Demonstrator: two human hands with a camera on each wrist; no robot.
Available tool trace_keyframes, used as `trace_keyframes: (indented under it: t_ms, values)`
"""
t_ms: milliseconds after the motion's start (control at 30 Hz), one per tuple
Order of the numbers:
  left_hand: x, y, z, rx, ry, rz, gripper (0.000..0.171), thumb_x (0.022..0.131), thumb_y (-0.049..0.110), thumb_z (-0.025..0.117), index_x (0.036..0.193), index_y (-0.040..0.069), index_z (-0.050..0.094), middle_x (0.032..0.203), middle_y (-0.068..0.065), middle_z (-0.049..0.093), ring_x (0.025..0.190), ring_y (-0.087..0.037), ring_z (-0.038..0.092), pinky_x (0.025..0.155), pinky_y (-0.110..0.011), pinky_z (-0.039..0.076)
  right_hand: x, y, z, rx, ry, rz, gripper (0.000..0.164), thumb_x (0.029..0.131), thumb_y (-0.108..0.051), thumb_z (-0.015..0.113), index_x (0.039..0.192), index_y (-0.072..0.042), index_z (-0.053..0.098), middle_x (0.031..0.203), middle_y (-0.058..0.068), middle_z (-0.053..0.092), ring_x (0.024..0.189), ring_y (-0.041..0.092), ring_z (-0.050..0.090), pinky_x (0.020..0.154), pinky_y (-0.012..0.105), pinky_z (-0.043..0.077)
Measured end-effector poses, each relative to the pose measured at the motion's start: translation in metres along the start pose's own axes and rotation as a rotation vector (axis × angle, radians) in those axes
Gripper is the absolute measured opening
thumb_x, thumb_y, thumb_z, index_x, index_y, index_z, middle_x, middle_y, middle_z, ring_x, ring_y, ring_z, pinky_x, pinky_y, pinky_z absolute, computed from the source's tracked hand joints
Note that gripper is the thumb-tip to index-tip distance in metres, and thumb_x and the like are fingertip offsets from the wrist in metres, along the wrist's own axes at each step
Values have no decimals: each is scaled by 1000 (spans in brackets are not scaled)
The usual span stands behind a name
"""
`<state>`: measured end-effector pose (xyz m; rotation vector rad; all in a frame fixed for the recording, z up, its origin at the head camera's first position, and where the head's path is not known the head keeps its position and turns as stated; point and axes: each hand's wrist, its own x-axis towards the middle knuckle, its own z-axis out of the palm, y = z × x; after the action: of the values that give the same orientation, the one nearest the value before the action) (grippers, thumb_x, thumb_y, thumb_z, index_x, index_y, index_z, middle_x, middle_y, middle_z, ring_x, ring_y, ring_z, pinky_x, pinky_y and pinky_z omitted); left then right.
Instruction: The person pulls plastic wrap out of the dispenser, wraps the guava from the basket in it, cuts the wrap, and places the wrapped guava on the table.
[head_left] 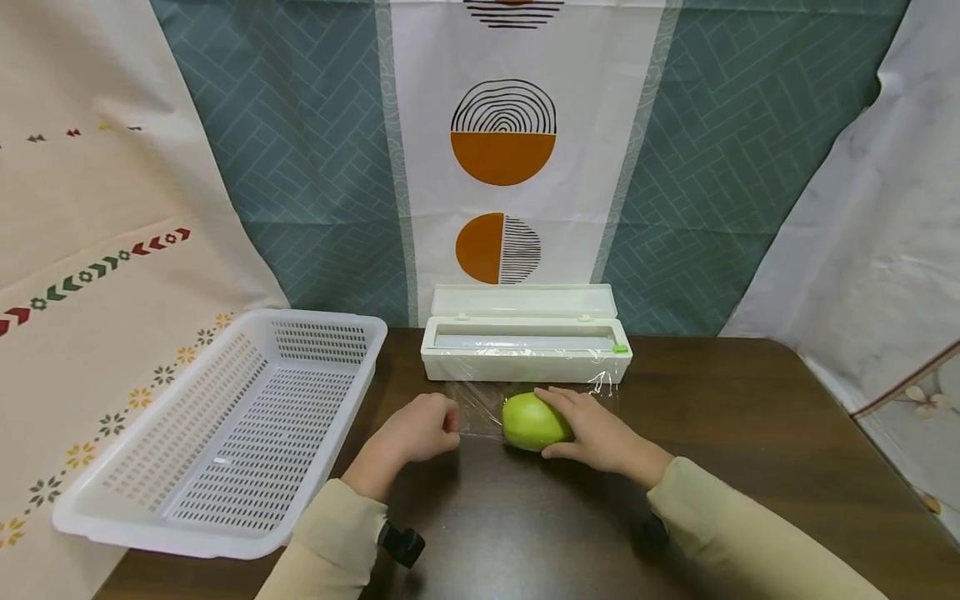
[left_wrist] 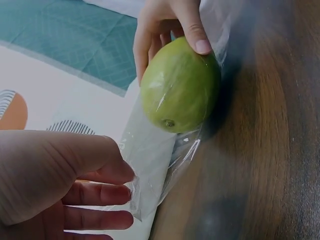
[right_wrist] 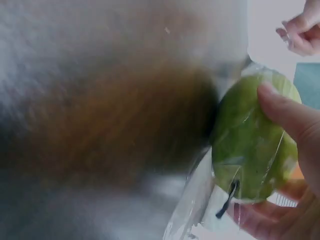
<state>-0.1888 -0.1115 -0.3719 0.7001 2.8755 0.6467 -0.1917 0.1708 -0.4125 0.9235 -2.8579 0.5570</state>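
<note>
A green pear (head_left: 531, 422) sits on stretched cling film in front of the white cling film dispenser (head_left: 525, 367). My right hand (head_left: 596, 429) grips it from the right, thumb on the near side and fingers over the far side. In the right wrist view, the pear's dark stem (right_wrist: 227, 200) shows, with film lying over its skin. To the left of the pear, my left hand (head_left: 423, 427) pinches an edge of the cling film (left_wrist: 136, 197) between thumb and fingertips. The film runs from that pinch toward the pear and the dispenser.
The dispenser's lid (head_left: 523, 300) stands raised at the back, with a small green slider (head_left: 620, 348) at its right end. A white perforated plastic basket (head_left: 360, 392) is on the left. Patterned cloth (head_left: 315, 167) hangs behind the dark wooden table (head_left: 735, 433).
</note>
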Motion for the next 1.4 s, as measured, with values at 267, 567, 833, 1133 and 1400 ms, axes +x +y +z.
trace_keyframes:
  t_ms: [267, 567, 833, 1133, 1400]
  values:
    - [0, 15, 10, 24, 220, 135, 13, 76, 14, 65, 89, 12, 67, 91, 0, 61, 85, -17, 58, 75, -34, 50, 12, 10, -10, 101, -73, -35, 83, 72, -44, 79, 140, -10, 46, 130, 10, 57, 115, 27, 54, 94, 44, 45]
    - [9, 49, 37, 299, 412, 444, 19, 79, 23, 70, 94, 13, 69, 102, -2, 63, 93, -18, 60, 75, -33, 52, 30, 15, -23, 225, -215, -65, 74, 78, -44, 74, 138, -8, 48, 112, 1, 60, 87, 12, 51, 73, 26, 44]
    - [13, 67, 62, 580, 358, 347, 53, 79, 31, 68, 123, 4, 59, 125, -8, 59, 116, -22, 55, 92, -35, 49, 39, 16, -36, 278, -314, -40, 73, 82, -44, 70, 139, -6, 47, 131, 10, 56, 95, 15, 53, 81, 28, 45]
    - [19, 66, 78, 749, 213, 229, 74, 84, 36, 66, 144, 4, 36, 152, -14, 33, 139, -24, 34, 109, -42, 35, 50, 26, -39, 361, -401, -20, 66, 86, -39, 66, 139, -5, 46, 127, 7, 59, 102, 15, 55, 90, 33, 46]
    - [32, 53, 84, 827, 366, 285, 71, 86, 29, 67, 145, 5, 35, 152, -11, 34, 139, -22, 35, 108, -41, 37, 55, 38, -38, 471, -447, 52, 63, 89, -38, 64, 140, -8, 46, 129, 9, 57, 94, 17, 56, 73, 34, 52]
